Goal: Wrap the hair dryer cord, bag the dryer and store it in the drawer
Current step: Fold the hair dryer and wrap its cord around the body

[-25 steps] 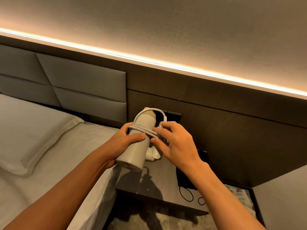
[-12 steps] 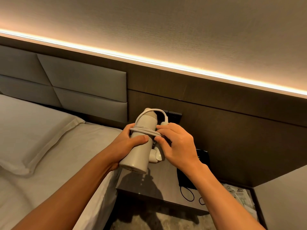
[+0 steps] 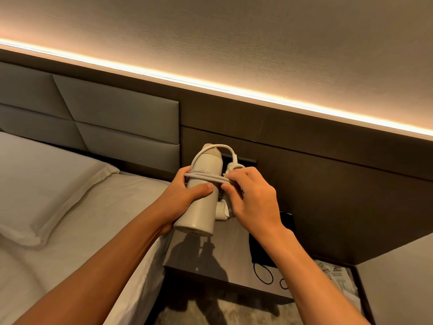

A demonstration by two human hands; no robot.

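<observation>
Change: dryer raised slightly since earlier.
Fingers: left hand wrapped around dryer; right hand pinching cord.
Hidden: plug end behind right hand.

No words or numbers can be read here. The cord wound around the hair dryer has a line of tiny print on it, but it is too small to make out. Some papers lie at the far right, beside the bedside table, and they have small dark printing and marks on them. That printing is too blurry and too little to read, so no name or sign can be told
</observation>
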